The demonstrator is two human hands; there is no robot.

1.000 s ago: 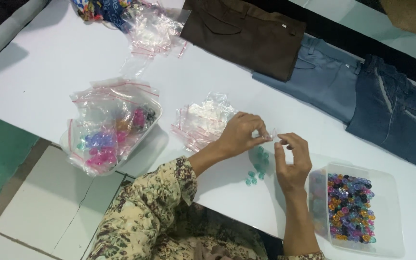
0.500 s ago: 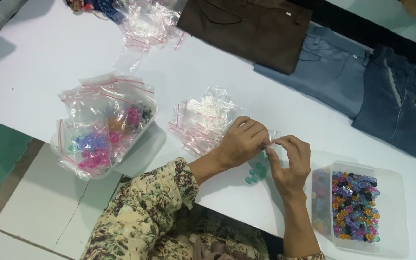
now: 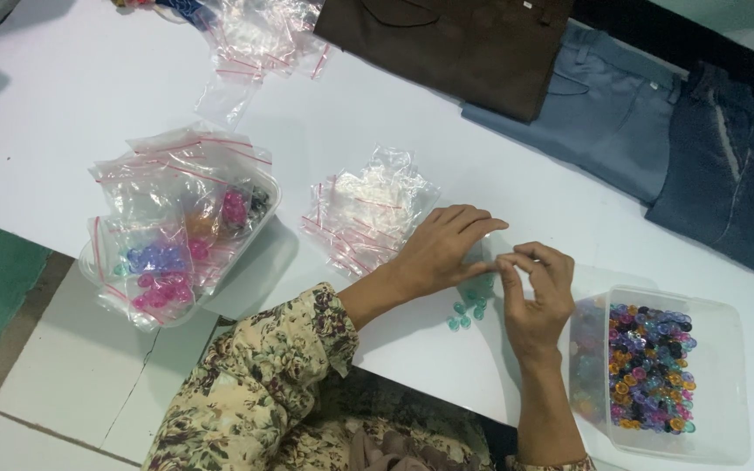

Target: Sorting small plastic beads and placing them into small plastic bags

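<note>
**Hands pinched on small clear bag, teal buttons just below**

Bag first: small clear zip bag (image 3: 484, 262) sits between the two hands, above the table (image 3: 63, 113) edge nearest the person. Left hand (image 3: 442, 247) lies flat over its left part, fingers extended rightward. Right hand (image 3: 536, 292) meets it from the right, thumb and forefinger pinched together on the bag's edge. Hands together, fingertips almost touching. Bag outline mostly hidden, so long axis: cannot tell; it seems to run left-right along the line of the fingers.

Teal buttons (image 3: 468, 307): loose cluster on the table just below the fingertips, between the wrists, some likely under the bag. Both hands about equally near; right thumb slightly closer.

Outward:
- right of the right hand, touching distance: clear tub (image 3: 726, 384) of mixed coloured buttons (image 3: 652, 366).
- left of the left hand, just beside: pile of empty zip bags (image 3: 368, 209).
- well to the left: tray (image 3: 259, 214) stacked with filled bags (image 3: 163, 257), pink and blue contents.
- beyond the hands, far edge: brown garment (image 3: 464, 44), grey-blue trousers (image 3: 604, 122), dark jeans (image 3: 735, 166).

Versus half a second ago: grip unchanged, hands in the same spot relative to tub and bag pile; left fingers look a bit flatter and more stretched out. Button cluster has not moved.
</note>
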